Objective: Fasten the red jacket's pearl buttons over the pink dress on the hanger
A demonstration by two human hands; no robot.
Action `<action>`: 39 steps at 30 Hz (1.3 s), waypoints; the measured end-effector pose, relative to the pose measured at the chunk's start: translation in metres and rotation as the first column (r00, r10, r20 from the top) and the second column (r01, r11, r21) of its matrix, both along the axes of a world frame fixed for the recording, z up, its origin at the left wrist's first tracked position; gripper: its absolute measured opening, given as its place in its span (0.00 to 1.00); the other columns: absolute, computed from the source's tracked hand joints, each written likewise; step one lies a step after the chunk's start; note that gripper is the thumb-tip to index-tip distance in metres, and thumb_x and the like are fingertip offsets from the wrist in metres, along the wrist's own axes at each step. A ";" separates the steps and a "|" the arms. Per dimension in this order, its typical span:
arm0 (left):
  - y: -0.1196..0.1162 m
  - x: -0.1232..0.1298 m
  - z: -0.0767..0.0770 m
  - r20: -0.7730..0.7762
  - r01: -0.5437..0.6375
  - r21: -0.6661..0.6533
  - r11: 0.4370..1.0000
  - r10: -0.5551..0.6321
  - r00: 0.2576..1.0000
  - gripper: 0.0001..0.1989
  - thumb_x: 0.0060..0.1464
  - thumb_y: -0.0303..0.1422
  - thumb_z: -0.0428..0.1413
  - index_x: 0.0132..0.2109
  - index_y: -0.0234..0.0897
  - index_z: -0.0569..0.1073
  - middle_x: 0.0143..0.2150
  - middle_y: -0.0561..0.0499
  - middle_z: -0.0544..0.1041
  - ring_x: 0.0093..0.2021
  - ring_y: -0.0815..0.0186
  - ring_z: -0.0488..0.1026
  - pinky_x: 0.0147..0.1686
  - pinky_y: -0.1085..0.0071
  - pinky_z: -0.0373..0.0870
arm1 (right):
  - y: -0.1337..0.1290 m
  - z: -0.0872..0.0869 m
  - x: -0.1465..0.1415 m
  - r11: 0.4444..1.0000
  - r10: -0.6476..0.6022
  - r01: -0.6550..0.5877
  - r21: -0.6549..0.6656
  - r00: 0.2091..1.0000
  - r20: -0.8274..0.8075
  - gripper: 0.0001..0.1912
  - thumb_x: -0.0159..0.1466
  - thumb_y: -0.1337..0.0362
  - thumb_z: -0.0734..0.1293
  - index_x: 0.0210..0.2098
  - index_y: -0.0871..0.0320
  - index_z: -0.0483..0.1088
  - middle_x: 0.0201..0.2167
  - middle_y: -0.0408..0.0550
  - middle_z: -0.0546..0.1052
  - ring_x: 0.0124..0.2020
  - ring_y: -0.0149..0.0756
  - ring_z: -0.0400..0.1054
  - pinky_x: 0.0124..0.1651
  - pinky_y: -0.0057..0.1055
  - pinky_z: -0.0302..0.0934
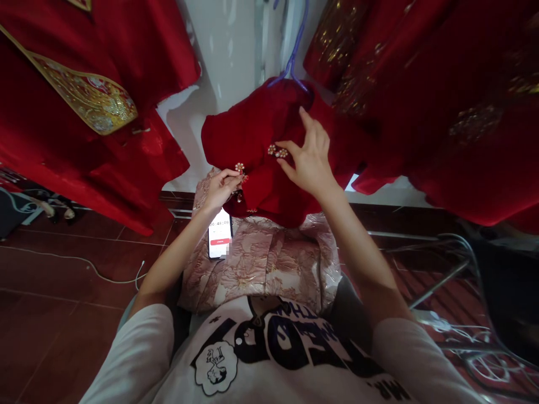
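A dark red velvet-looking garment [261, 126] hangs in front of me, its lower part resting over my lap. On its front sits a flower ornament [277, 151] with pearl-like beads and gold edges. My right hand [311, 154] pinches that ornament's right end between thumb and forefinger, the other fingers stretched up along the cloth. At the garment's left lower edge, my left hand [223, 188] has its fingers closed around more beaded flowers [240, 168], partly hidden by the fingertips. Another small ornament [251, 211] shows near the hem.
A purple hanger [290, 67] supports the garment. Red gowns with gold embroidery hang at left [160, 50] and right [421, 112]. A phone [220, 238] showing a timer lies on the pink patterned cloth [286, 264] on my lap. A white cable [96, 272] crosses the tiles.
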State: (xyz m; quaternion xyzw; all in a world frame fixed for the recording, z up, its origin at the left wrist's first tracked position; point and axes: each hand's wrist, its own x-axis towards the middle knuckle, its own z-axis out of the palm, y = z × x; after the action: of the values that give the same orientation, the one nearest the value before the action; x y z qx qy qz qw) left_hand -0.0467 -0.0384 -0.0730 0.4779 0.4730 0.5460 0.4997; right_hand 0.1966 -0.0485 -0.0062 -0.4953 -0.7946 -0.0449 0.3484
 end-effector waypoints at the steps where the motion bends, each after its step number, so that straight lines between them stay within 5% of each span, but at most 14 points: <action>1: -0.001 0.000 0.002 -0.013 0.015 -0.005 1.000 -0.015 1.000 0.07 0.60 0.22 0.62 0.36 0.37 0.77 0.32 0.55 0.81 0.31 0.74 0.79 0.38 0.78 0.77 | 0.003 0.003 -0.002 1.000 0.016 -0.016 -0.004 1.000 0.023 0.17 0.69 0.62 0.67 0.56 0.44 0.75 0.75 0.47 0.59 0.79 0.66 0.43 0.72 0.83 0.38; 4: -0.004 0.001 0.007 -0.026 0.093 -0.023 0.995 -0.094 0.995 0.04 0.64 0.24 0.61 0.39 0.36 0.79 0.33 0.53 0.82 0.29 0.75 0.78 0.35 0.80 0.77 | 0.013 0.008 -0.004 0.998 0.051 -0.048 -0.033 0.996 0.079 0.14 0.69 0.61 0.66 0.53 0.44 0.77 0.76 0.42 0.58 0.80 0.62 0.40 0.75 0.80 0.33; 9: -0.003 0.001 0.007 -0.022 0.112 -0.043 0.993 -0.113 0.993 0.05 0.65 0.25 0.60 0.39 0.36 0.79 0.34 0.53 0.81 0.27 0.76 0.77 0.34 0.80 0.76 | 0.027 0.003 0.006 0.995 0.097 -0.093 -0.036 0.984 0.150 0.16 0.71 0.55 0.63 0.53 0.51 0.77 0.72 0.53 0.65 0.78 0.64 0.47 0.76 0.78 0.31; 19: -0.002 0.001 0.002 0.001 0.115 -0.048 0.992 -0.115 0.993 0.06 0.65 0.27 0.60 0.38 0.36 0.80 0.35 0.51 0.81 0.29 0.72 0.77 0.38 0.74 0.77 | 0.011 0.015 0.010 0.988 0.140 -0.132 -0.078 0.985 0.102 0.14 0.72 0.58 0.61 0.52 0.48 0.77 0.53 0.55 0.78 0.67 0.63 0.64 0.72 0.83 0.42; 23: -0.003 0.001 0.003 0.012 0.129 -0.051 0.990 -0.128 0.992 0.05 0.65 0.26 0.60 0.38 0.36 0.79 0.33 0.52 0.81 0.29 0.72 0.77 0.38 0.75 0.77 | 0.013 0.023 0.008 0.978 0.174 -0.166 -0.127 0.983 0.061 0.12 0.71 0.56 0.64 0.49 0.47 0.78 0.47 0.55 0.80 0.63 0.64 0.67 0.71 0.85 0.39; 30: -0.006 0.001 0.004 0.024 0.164 -0.026 0.986 -0.163 0.986 0.07 0.65 0.25 0.60 0.37 0.35 0.78 0.33 0.51 0.80 0.28 0.73 0.77 0.37 0.74 0.78 | 0.016 0.022 0.001 0.969 0.189 -0.186 -0.164 0.982 0.002 0.14 0.70 0.59 0.64 0.51 0.49 0.78 0.49 0.56 0.80 0.65 0.67 0.64 0.72 0.86 0.25; 39: -0.007 0.005 0.004 0.028 0.204 -0.055 0.977 -0.202 0.979 0.07 0.65 0.26 0.61 0.36 0.34 0.76 0.30 0.51 0.79 0.30 0.71 0.79 0.37 0.73 0.78 | 0.019 0.009 0.002 0.990 0.108 -0.105 -0.098 0.994 0.034 0.16 0.71 0.60 0.60 0.50 0.50 0.78 0.46 0.58 0.81 0.63 0.67 0.67 0.73 0.85 0.34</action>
State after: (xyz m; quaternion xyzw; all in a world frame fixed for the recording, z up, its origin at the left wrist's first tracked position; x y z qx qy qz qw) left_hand -0.0417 -0.0450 -0.0687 0.5028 0.4317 0.4836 0.5718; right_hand 0.1982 -0.0290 0.0031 -0.4673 -0.8278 0.0022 0.3105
